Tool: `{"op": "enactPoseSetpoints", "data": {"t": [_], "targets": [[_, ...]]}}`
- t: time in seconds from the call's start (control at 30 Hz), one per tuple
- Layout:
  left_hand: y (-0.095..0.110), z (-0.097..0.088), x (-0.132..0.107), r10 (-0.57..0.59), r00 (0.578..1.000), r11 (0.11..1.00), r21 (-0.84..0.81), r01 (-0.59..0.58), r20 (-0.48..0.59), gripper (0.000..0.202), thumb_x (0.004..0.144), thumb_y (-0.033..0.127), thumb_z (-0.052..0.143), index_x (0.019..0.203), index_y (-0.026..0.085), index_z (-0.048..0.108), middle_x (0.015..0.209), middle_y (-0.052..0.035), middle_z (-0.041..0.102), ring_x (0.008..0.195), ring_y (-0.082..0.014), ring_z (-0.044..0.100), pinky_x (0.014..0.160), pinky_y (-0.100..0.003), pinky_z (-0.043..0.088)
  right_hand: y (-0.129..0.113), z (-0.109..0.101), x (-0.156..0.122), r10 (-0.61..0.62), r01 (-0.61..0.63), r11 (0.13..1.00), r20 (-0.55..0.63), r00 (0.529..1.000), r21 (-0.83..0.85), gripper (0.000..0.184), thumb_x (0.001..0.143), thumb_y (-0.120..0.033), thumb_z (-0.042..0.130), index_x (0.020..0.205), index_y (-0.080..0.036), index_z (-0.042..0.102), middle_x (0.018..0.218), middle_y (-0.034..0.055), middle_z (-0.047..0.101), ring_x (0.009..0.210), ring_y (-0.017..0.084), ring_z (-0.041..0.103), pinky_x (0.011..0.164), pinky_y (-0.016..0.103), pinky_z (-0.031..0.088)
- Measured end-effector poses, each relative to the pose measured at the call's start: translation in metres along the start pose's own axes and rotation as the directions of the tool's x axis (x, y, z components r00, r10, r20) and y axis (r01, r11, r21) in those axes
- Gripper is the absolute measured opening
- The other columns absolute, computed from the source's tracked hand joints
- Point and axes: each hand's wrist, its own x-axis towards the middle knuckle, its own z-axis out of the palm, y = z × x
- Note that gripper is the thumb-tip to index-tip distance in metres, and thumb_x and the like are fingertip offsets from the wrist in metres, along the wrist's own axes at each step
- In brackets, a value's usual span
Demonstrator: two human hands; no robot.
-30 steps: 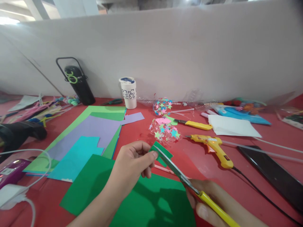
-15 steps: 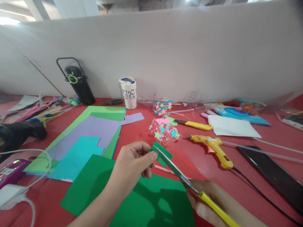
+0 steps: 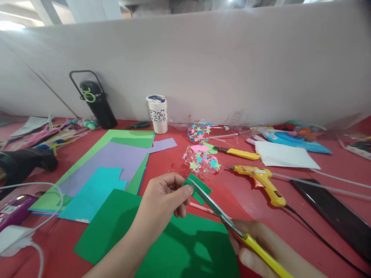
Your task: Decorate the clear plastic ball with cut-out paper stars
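Observation:
Between thumb and fingers, my left hand (image 3: 165,199) pinches a small piece of green paper (image 3: 204,184). My right hand (image 3: 255,243) grips a pair of scissors (image 3: 220,216) by the yellow handle. Their long metal blades lie across the small green piece, with the tips close to my left thumb. Under both hands a large sheet of green paper (image 3: 185,247) lies on the red table, with hand shadows on it. Just beyond my hands are clear balls covered with coloured stars (image 3: 203,159).
A yellow glue gun (image 3: 261,178) and a yellow cutter knife (image 3: 243,153) lie to the right, near a black phone (image 3: 333,216). Coloured paper sheets (image 3: 116,158) are stacked on the left. A white tumbler (image 3: 158,116) and a black bottle (image 3: 100,108) stand by the partition.

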Motion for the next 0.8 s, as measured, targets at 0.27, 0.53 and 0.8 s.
{"op": "enactPoseSetpoints", "data": {"t": [0.27,0.53,0.8], "targets": [[-0.005,0.003,0.0,0.008,0.998,0.994,-0.107,-0.001,0.063,0.018,0.072,0.025,0.065,0.061,0.016,0.054,0.05,0.0039,0.059,0.04,-0.0063,0.053,0.042,-0.017,0.04,-0.005,-0.005,0.007,-0.02,0.015,0.999,0.107,0.994,0.039,0.065,0.068,-0.083,0.039,0.069,-0.02,0.055,0.059,-0.0014,0.044,0.052,0.013,0.042,0.045,0.023,0.038],[-0.009,0.01,-0.005,0.032,0.999,0.981,-0.193,-0.026,0.028,0.019,0.074,0.024,0.066,0.062,0.017,0.053,0.051,0.0042,0.059,0.041,-0.0068,0.054,0.043,-0.017,0.04,0.002,-0.001,0.005,-0.026,0.023,0.999,0.113,0.993,0.031,0.058,0.073,-0.078,0.042,0.072,-0.021,0.055,0.059,-0.0008,0.045,0.054,0.014,0.042,0.048,0.024,0.038],[-0.009,0.006,-0.003,0.039,0.999,0.994,-0.104,-0.036,0.023,0.017,0.073,0.024,0.063,0.062,0.018,0.052,0.049,0.0057,0.056,0.038,-0.0058,0.05,0.041,-0.017,0.038,-0.003,-0.003,0.006,-0.01,0.003,0.999,0.147,0.989,0.047,0.058,0.072,-0.079,0.041,0.068,-0.022,0.051,0.058,-0.0021,0.04,0.052,0.013,0.038,0.045,0.024,0.035]]}}
